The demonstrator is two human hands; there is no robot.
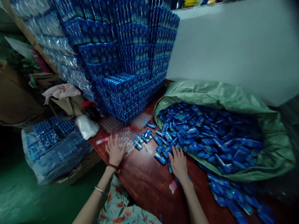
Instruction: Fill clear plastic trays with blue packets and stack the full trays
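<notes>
— Where are the hands?

— The left hand (pixel 115 150) lies flat, fingers spread and gripping nothing, on a clear plastic tray (pixel 123 137) on the table (pixel 144 183), seemingly pinning it in place. The right hand (pixel 178 163), fingers open and holding nothing, rests at the edge of the loose blue packets (pixel 163 146).

— And those packets?

— They spill from a green sack (pixel 210 93) lying open on its side (so they slide within reach). Filled trays stand in a stacked wall (pixel 130 62) behind, out of the way.
</notes>
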